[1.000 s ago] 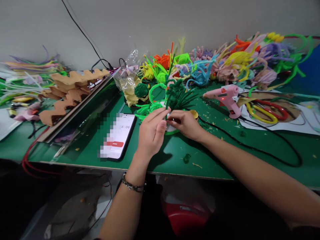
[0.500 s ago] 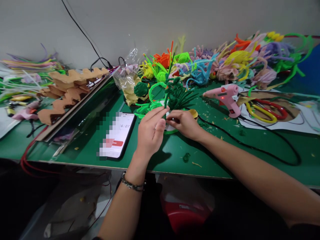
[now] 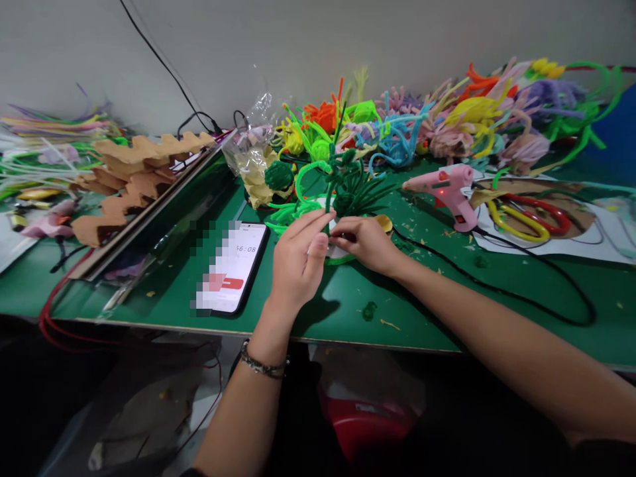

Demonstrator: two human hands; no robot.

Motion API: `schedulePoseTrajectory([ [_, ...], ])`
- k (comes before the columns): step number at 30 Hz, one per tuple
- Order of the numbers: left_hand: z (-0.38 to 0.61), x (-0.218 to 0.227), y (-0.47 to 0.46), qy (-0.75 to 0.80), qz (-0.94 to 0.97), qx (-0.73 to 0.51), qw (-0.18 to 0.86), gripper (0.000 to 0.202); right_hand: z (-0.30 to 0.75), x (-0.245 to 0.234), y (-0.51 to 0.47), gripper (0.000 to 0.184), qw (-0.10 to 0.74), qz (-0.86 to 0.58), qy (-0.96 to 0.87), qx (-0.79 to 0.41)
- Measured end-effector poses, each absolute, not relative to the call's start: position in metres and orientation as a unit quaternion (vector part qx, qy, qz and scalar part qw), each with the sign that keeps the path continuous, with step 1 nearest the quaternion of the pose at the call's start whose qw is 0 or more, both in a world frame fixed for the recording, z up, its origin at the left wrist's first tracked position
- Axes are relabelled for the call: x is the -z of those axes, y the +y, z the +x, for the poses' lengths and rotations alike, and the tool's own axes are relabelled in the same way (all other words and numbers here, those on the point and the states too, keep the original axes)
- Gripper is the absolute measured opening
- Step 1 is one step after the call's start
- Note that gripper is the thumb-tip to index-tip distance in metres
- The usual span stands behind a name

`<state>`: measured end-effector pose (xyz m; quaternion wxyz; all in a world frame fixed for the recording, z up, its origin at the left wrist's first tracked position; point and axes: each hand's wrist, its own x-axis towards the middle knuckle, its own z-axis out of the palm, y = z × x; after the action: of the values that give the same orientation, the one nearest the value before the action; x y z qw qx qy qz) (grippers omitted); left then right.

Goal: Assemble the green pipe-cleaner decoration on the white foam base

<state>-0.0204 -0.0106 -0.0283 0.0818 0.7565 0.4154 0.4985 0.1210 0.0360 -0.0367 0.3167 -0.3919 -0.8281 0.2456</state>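
Dark-green fuzzy stem (image 3: 328, 199) stands right of the phone (image 3: 248, 265), the left hand (image 3: 299, 258) closed on it; the right hand (image 3: 368, 245) bunches its fingertips alongside (whether gripping anything, I cannot tell).

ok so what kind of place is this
It looks like a craft workbench, perhaps in a small workshop: a pink glue gun with its light on, heaps of colourful fuzzy stems along the wall, and scissors on a green table.

Over my feed I'm seeing fuzzy stems (image 3: 354, 195) mid-frame, matt card (image 3: 144, 157) at left, smooth plastic glue gun (image 3: 453, 191) at right.
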Motion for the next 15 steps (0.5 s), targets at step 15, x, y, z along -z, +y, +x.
schedulePoseTrajectory([
  [15,-0.0184,0.0275,-0.0113,0.414,0.76,-0.496,0.071,0.054,0.122,0.0399,0.0384,0.009,0.308,-0.379,-0.839,-0.241],
])
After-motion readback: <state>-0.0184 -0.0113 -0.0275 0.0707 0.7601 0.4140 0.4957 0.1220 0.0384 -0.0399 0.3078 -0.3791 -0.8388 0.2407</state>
